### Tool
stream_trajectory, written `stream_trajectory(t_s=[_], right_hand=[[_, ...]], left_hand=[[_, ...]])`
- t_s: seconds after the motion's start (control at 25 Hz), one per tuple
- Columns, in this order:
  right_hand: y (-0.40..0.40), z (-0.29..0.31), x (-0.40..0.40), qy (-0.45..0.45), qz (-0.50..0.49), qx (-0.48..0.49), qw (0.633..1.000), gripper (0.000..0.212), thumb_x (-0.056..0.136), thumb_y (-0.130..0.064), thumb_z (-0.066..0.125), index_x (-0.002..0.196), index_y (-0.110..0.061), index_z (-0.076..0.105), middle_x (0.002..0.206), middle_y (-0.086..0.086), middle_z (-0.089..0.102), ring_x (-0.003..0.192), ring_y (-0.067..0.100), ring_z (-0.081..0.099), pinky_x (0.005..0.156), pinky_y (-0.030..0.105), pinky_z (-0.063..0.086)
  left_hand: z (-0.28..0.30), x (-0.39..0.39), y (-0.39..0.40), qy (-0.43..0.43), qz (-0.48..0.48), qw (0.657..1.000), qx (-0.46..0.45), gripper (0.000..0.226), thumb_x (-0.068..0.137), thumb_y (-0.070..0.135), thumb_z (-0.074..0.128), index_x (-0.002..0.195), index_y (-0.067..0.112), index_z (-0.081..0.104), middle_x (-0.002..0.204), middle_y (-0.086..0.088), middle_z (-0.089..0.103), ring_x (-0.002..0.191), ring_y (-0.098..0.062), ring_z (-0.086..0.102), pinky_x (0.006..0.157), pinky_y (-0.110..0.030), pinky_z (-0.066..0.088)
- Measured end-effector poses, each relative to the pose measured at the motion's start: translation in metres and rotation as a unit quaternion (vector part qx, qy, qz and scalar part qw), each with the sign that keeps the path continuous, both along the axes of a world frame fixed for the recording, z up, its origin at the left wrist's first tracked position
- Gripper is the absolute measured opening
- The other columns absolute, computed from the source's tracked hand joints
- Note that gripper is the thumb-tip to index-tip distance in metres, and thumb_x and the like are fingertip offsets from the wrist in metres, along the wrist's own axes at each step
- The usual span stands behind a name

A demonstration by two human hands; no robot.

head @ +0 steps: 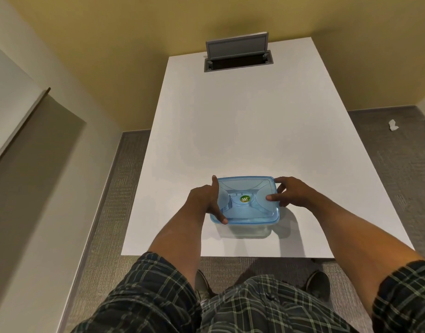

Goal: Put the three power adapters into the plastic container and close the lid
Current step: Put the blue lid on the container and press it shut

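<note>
A clear plastic container (250, 230) stands near the front edge of the white table (230, 131), with its translucent blue lid (247, 188) lying on top. A round green sticker marks the lid's middle. My left hand (208, 200) grips the lid's left edge, index finger along the far corner and thumb at the near corner. My right hand (289, 192) holds the lid's right edge, thumb pressed on top and fingers over the far right corner. No power adapters show on the table; the lid hides the container's inside.
An open grey cable hatch (238, 60) with its flap raised sits at the table's far end. A crumpled white scrap (392, 124) lies on the grey carpet at the right. A wall stands close on the left.
</note>
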State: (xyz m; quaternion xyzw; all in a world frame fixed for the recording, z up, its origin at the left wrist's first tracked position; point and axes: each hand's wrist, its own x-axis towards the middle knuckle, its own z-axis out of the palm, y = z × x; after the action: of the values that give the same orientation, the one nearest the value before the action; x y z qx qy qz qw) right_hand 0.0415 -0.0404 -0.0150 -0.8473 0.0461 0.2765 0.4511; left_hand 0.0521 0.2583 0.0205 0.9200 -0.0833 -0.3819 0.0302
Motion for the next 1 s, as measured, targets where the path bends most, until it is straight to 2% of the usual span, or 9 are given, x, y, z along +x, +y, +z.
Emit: stream_trajectory(t_s=[0.2, 0.36, 0.52, 0.64, 0.76, 0.92, 1.0], right_hand=[[-0.003, -0.004, -0.002, -0.007, -0.012, 0.027, 1.000, 0.060, 0.076, -0.025, 0.087, 0.129, -0.014, 0.062, 0.089, 0.012, 0.072, 0.052, 0.011, 0.069, 0.052, 0.021, 0.056], [-0.005, -0.007, -0.006, 0.003, -0.043, 0.050, 0.998, 0.056, 0.076, -0.021, 0.087, 0.126, -0.011, 0.064, 0.078, 0.008, 0.070, 0.051, 0.009, 0.068, 0.050, 0.019, 0.054], [-0.003, -0.007, -0.007, 0.011, -0.042, 0.036, 0.998, 0.063, 0.078, -0.024, 0.086, 0.132, -0.006, 0.059, 0.073, 0.008, 0.072, 0.051, 0.012, 0.068, 0.050, 0.021, 0.055], [-0.001, -0.002, -0.006, 0.005, -0.021, 0.008, 1.000, 0.089, 0.076, -0.026, 0.087, 0.149, -0.013, 0.040, 0.084, 0.007, 0.070, 0.059, 0.017, 0.070, 0.053, 0.024, 0.057], [0.000, 0.007, -0.003, 0.018, 0.053, -0.034, 0.998, 0.119, 0.064, -0.033, 0.094, 0.158, -0.022, 0.022, 0.099, 0.008, 0.067, 0.076, 0.022, 0.071, 0.064, 0.033, 0.062], [0.006, 0.015, -0.002, 0.090, 0.145, -0.084, 0.982, 0.159, 0.044, -0.045, 0.099, 0.155, -0.036, -0.014, 0.115, 0.001, 0.063, 0.090, 0.026, 0.070, 0.062, 0.034, 0.060], [0.008, 0.015, -0.001, 0.107, 0.160, -0.105, 0.976, 0.165, 0.040, -0.049, 0.099, 0.150, -0.040, -0.024, 0.114, 0.001, 0.061, 0.082, 0.022, 0.068, 0.055, 0.030, 0.058]], left_hand=[[0.001, 0.004, 0.000, -0.009, -0.002, 1.000, 0.003, 0.162, 0.053, 0.070, 0.088, 0.160, 0.012, -0.018, 0.152, -0.012, 0.049, 0.137, -0.031, 0.051, 0.106, -0.043, 0.046], [0.003, 0.009, 0.000, -0.004, -0.002, 1.000, 0.000, 0.158, 0.053, 0.068, 0.089, 0.162, 0.013, -0.012, 0.154, -0.010, 0.046, 0.139, -0.030, 0.048, 0.107, -0.043, 0.046], [0.006, 0.012, 0.001, -0.003, 0.009, 1.000, -0.006, 0.152, 0.055, 0.062, 0.091, 0.162, 0.016, -0.007, 0.156, -0.009, 0.044, 0.142, -0.029, 0.046, 0.110, -0.044, 0.045], [0.003, 0.007, -0.001, 0.003, 0.003, 1.000, 0.004, 0.157, 0.057, 0.059, 0.092, 0.161, 0.014, -0.016, 0.157, -0.011, 0.042, 0.142, -0.031, 0.045, 0.111, -0.044, 0.043], [0.001, 0.004, -0.004, 0.008, 0.006, 1.000, 0.005, 0.159, 0.058, 0.056, 0.093, 0.159, 0.011, -0.022, 0.157, -0.014, 0.043, 0.142, -0.033, 0.046, 0.111, -0.044, 0.043], [0.003, 0.004, -0.006, 0.004, -0.002, 1.000, 0.013, 0.159, 0.059, 0.059, 0.092, 0.159, 0.010, -0.021, 0.156, -0.014, 0.045, 0.140, -0.032, 0.048, 0.110, -0.043, 0.043], [0.005, 0.004, -0.007, 0.004, -0.006, 1.000, 0.015, 0.159, 0.059, 0.059, 0.092, 0.159, 0.009, -0.021, 0.155, -0.014, 0.046, 0.139, -0.032, 0.049, 0.109, -0.042, 0.043]])
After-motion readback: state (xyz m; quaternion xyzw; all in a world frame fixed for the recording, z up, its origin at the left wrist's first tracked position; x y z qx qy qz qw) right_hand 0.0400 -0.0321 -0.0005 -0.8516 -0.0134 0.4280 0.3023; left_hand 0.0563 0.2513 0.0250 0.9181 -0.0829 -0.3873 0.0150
